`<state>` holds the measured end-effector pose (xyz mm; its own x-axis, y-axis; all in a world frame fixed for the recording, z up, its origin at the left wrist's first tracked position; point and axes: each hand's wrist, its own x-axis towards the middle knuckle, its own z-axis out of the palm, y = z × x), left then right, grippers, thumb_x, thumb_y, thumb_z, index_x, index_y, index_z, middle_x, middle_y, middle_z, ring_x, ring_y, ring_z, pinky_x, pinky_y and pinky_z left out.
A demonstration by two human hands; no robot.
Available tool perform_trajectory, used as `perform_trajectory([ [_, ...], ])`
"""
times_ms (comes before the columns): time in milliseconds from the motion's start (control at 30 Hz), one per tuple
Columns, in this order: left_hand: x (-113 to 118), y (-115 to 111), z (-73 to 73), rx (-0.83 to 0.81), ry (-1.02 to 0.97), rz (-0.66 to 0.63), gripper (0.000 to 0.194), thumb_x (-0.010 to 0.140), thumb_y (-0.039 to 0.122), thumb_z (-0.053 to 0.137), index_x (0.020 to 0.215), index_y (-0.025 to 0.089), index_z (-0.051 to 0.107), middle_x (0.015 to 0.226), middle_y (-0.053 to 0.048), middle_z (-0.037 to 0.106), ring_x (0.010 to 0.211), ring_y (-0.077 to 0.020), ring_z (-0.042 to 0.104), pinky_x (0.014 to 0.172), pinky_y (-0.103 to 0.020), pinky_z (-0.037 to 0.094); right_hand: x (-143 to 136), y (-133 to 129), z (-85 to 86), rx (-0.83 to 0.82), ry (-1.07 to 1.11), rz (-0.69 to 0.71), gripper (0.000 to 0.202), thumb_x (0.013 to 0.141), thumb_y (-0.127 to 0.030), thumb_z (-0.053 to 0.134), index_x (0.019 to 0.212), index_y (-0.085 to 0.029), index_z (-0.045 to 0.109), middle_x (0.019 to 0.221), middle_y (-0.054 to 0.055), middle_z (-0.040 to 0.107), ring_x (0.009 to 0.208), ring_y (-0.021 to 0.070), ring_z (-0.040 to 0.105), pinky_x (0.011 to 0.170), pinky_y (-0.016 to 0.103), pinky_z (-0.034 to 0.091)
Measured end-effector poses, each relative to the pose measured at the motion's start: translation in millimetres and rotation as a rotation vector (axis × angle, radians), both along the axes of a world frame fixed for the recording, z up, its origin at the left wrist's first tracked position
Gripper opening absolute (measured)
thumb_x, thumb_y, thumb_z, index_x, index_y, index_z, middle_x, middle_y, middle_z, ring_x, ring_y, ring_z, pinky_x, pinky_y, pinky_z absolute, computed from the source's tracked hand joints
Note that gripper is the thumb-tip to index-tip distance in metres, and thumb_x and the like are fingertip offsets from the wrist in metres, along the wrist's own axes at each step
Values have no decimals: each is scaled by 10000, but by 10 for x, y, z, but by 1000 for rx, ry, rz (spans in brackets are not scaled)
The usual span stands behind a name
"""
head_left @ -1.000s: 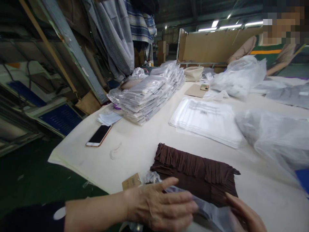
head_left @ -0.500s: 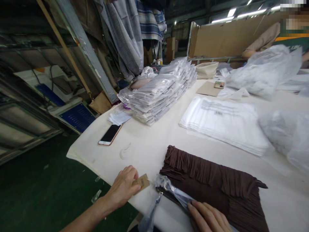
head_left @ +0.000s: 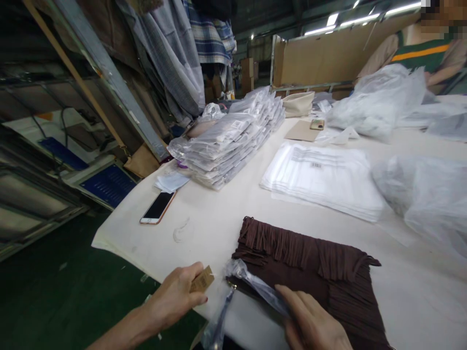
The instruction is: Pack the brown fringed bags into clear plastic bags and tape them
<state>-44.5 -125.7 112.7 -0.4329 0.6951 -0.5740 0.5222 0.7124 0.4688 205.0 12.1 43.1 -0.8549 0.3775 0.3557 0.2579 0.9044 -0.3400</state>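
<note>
A dark brown fringed bag (head_left: 292,272) lies flat on the table in front of me, its fringe spread along the far and right sides. A strap wrapped in clear plastic (head_left: 257,284) runs along its near edge, and a metal clasp shows at the left corner. My left hand (head_left: 178,291) pinches a brown cardboard hang tag (head_left: 202,279) with a printed label, just left of the bag. At the bag's near edge, my right hand (head_left: 310,318) is curled over the edge beside the strap. Its thumb is partly hidden underneath.
A phone (head_left: 157,208) and pale papers (head_left: 171,182) lie at the left. Behind are a stack of plastic-packed goods (head_left: 222,146) and a pile of white plastic bags (head_left: 321,180). Crumpled plastic (head_left: 426,194) sits right. Another person (head_left: 419,53) is across the table (head_left: 215,218).
My left hand has shifted slightly left and down, and the tag has tilted in its fingers. My right hand's fingers have curled more around the bag's edge. The whole view has shifted somewhat.
</note>
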Motion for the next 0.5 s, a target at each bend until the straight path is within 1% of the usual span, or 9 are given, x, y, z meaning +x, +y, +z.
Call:
perform_trajectory([
  [67,112,-9,94,66,-295,74,185,659,306,548,764,181,460,611,58,463,484,-88,425,409,-192,295,-89,116,252,-206,-102,-1,446,758,-106,416,1191,-157,511,953,68,675,820,158,652,713,238,519],
  [133,303,16,126,109,-558,149,300,704,429,549,830,165,482,610,35,538,417,-75,433,365,-177,279,-239,245,552,-335,-253,-1,429,733,-88,426,1138,-172,535,928,55,679,810,173,652,713,268,506],
  [167,426,49,110,139,-661,194,363,717,492,546,845,158,484,610,14,576,400,-72,450,365,-170,279,-334,304,706,-348,-331,1,404,716,-65,422,1080,-172,559,894,54,678,791,182,650,698,279,493],
  [233,703,168,24,223,-849,340,463,708,586,552,854,153,482,624,-30,626,411,-87,507,386,-168,304,-546,395,983,-271,-429,61,332,695,-36,414,947,-166,588,832,58,660,745,195,637,644,285,452],
  [300,975,362,-102,337,-1064,523,492,633,561,652,851,147,499,674,-51,646,494,-123,580,436,-185,368,-755,435,1172,-137,-463,180,263,686,-40,432,863,-159,587,799,68,637,724,207,616,592,286,402],
  [333,1092,480,-165,386,-1160,625,484,587,507,707,842,142,519,691,-47,643,541,-135,600,469,-196,400,-847,438,1223,-71,-463,249,240,685,-49,448,850,-158,583,794,72,629,720,212,606,575,288,379],
  [400,1271,732,-270,485,-1267,827,413,554,414,741,801,141,556,691,-30,626,612,-141,607,543,-216,447,-990,420,1239,42,-440,342,225,676,-61,480,856,-157,576,796,75,621,722,215,588,564,295,348],
  [433,1329,852,-308,536,-1294,889,368,577,406,723,786,144,572,698,-28,623,638,-141,603,574,-224,459,-1035,408,1215,86,-415,355,223,673,-62,492,857,-160,571,800,73,617,724,213,579,566,298,339],
  [500,1389,1040,-359,614,-1330,929,328,663,453,645,790,154,598,721,-38,628,656,-151,594,592,-248,468,-1067,396,1141,146,-336,328,206,680,-57,501,842,-172,555,798,61,603,718,200,556,578,303,331],
])
